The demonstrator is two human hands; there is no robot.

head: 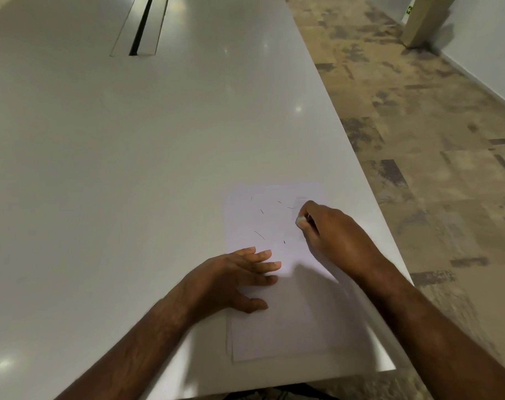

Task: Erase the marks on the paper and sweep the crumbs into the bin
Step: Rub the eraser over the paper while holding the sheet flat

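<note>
one thin sheet of paper [274,313] lies near the surface [130,168] edge, light & prob slippery, so left hand [231,278] w/ fingers flat pins it mid-sheet while right hand [329,232] keeps a pinched grip on a small eraser [300,220] by the top-right marks [260,234].

Just one view here, worn on the person's head, wide-angle, tilted forward and down over the near right corner of a long white table [106,145]. Both forearms come in from the bottom edge, so it sits close above the work. Patchy floor [436,116] fills the right side.
</note>
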